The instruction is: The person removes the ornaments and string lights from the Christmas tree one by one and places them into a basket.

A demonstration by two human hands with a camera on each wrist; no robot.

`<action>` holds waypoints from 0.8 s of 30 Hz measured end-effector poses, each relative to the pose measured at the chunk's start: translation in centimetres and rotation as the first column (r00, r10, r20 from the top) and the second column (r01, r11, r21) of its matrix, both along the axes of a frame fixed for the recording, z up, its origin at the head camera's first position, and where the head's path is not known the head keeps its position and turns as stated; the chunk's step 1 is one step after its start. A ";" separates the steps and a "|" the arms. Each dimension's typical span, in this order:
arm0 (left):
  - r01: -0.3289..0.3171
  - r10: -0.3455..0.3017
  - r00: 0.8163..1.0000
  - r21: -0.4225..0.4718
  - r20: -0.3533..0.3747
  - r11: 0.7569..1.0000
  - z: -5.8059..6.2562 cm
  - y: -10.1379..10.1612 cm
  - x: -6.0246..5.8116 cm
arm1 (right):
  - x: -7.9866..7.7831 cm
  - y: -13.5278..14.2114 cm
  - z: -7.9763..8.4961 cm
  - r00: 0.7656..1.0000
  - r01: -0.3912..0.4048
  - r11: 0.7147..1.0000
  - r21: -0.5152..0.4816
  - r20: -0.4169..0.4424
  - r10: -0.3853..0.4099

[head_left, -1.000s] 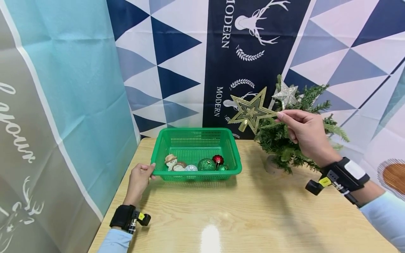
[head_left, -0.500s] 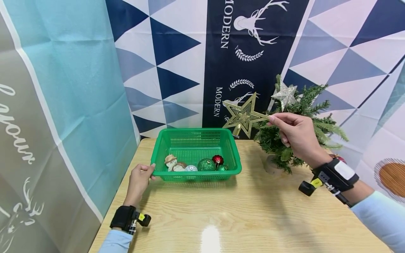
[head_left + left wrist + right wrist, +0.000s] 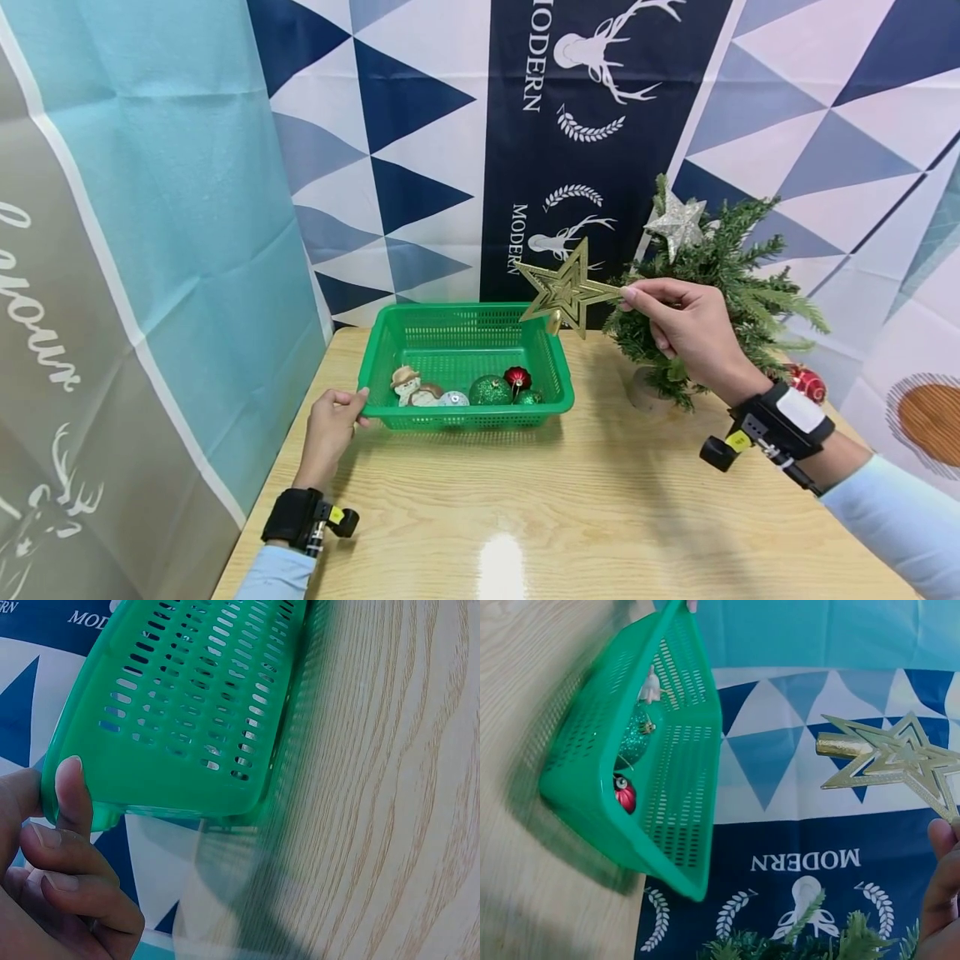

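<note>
My right hand (image 3: 686, 329) pinches one point of a gold star tree topper (image 3: 566, 289) between thumb and fingers. In the head view the star overlaps the back right corner of a green plastic basket (image 3: 465, 312); its short tube points down. My left hand (image 3: 330, 429) pinches the basket's front left corner rim, with the index finger on the outer wall in the left wrist view. Inside the basket lie a snowman ornament (image 3: 408, 385), a pale ball (image 3: 453, 399), a green glitter ball (image 3: 491, 391), a smaller green ball (image 3: 528, 397) and a red ornament (image 3: 517, 378).
A small artificial Christmas tree (image 3: 720, 283) with a silver star (image 3: 677, 223) on it stands right of the basket, behind my right hand. A red ornament (image 3: 806, 383) shows behind my right wrist. Patterned cloth (image 3: 420, 192) hangs behind the wooden table (image 3: 450, 517).
My right hand has moved left and down with the gold star, from in front of the tree to over the basket's back right corner. The left hand and basket have stayed put.
</note>
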State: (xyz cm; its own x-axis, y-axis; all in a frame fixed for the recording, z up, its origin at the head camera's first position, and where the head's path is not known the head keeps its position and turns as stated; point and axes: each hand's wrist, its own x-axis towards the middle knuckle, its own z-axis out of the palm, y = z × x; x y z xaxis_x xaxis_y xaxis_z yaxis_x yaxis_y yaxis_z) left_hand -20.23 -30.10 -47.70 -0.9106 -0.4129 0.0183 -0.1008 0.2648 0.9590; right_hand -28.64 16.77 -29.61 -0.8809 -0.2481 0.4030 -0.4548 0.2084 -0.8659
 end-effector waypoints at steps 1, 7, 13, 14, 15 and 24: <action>0.000 0.000 1.000 0.000 -0.001 1.000 0.0 0.0 0.0 | 0.0 0.0 -0.1 1.000 0.005 1.000 0.012 -0.003 -0.005; -0.001 0.001 1.000 -0.001 -0.007 1.000 0.0 0.0 0.0 | 0.1 -0.1 -0.5 0.999 0.028 0.994 0.101 -0.045 -0.023; 0.001 -0.001 1.000 -0.003 -0.007 1.000 -0.2 0.0 0.1 | 0.2 -0.6 -1.0 0.999 0.011 0.991 0.133 -0.053 -0.004; 0.002 -0.002 1.000 -0.001 -0.007 1.000 -0.2 0.0 0.1 | 0.3 -0.7 -1.1 0.999 0.008 0.991 0.135 -0.054 -0.001; 0.004 -0.004 1.000 0.001 -0.008 1.000 -0.2 -0.1 0.1 | 0.3 -0.7 -1.2 0.999 0.002 0.991 0.136 -0.054 0.005; 0.017 -0.017 1.000 0.014 -0.024 1.000 -0.2 -0.2 0.0 | 0.5 -1.4 -1.5 0.996 0.004 0.977 0.212 -0.084 0.014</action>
